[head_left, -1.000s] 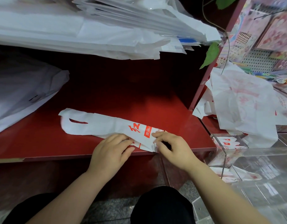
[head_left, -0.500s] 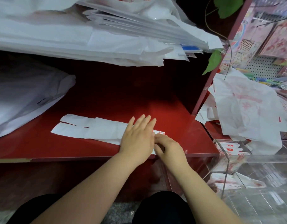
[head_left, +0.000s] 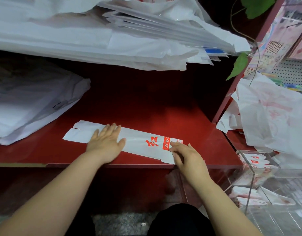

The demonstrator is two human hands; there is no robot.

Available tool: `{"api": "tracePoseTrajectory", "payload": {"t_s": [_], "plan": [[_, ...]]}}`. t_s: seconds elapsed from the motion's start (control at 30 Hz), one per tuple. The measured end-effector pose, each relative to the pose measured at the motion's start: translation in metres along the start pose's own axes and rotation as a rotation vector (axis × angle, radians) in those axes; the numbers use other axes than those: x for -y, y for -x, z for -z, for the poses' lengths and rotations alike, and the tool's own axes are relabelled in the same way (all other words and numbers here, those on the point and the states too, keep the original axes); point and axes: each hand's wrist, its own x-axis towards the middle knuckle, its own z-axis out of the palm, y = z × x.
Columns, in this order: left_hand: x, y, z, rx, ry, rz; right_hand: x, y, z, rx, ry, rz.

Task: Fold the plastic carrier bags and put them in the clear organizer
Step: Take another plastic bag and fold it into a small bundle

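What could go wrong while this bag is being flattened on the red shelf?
1. The folded bag is thin and slick, and its near corner reaches the front edge of the shelf beside the right hand; it might slide off.
2. The left hand presses flat only on the middle, so the free handle end could spring open.
3. The pile of loose bags overhanging above might slip down onto the work.

left hand [head_left: 106, 143]: bare | right hand [head_left: 187, 157]: bare | knees: black trousers [head_left: 179, 218]
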Motion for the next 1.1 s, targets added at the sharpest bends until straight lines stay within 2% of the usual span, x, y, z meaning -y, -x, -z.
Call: {"api": "tracePoseTrajectory", "payload": {"t_s": [0.13, 0.3, 0.43, 0.6, 0.67, 0.73, 0.77, 0.83, 0.93, 1.0, 1.1], "plan": [[0.031, 0.01, 0.002, -0.008, 0.0, 0.019, 0.002, -0.001, 0.004, 0.008, 0.036, 0.051], [0.045, 0.03, -0.001, -0.04, -0.028, -0.058, 0.0, -0.016, 0.03, 0.248, 0.387, 0.021], [0.057, 0.055, -0.011, -0.198, -0.136, -0.246, 0.0, -0.05, 0.033, 0.326, 0.57, -0.049], [0.061, 0.063, -0.025, -0.504, -0.083, -0.474, 0.008, -0.088, 0.018, 0.391, 0.799, -0.059], [0.061, 0.063, -0.026, -0.566, -0.088, -0.503, 0.021, -0.085, 0.008, 0.286, 0.725, -0.016], [0.06, 0.065, -0.027, -0.609, -0.07, -0.536, 0.032, -0.067, -0.008, 0.044, 0.482, 0.207], [0.059, 0.067, -0.027, -0.63, -0.062, -0.554, 0.041, -0.053, -0.017, -0.004, 0.343, 0.305], [0.059, 0.07, -0.028, -0.666, -0.026, -0.607, 0.054, -0.024, -0.033, 0.049, 0.164, 0.424], [0.05, 0.078, -0.021, -0.709, 0.035, -0.674, 0.061, 0.003, -0.052, 0.057, 0.22, 0.527], [0.039, 0.085, -0.011, -0.737, 0.014, -0.702, 0.059, 0.009, -0.059, -0.047, 0.151, 0.511], [0.024, 0.088, 0.009, -0.745, 0.071, -0.732, 0.057, 0.014, -0.058, -0.21, -0.082, 0.358]]}}
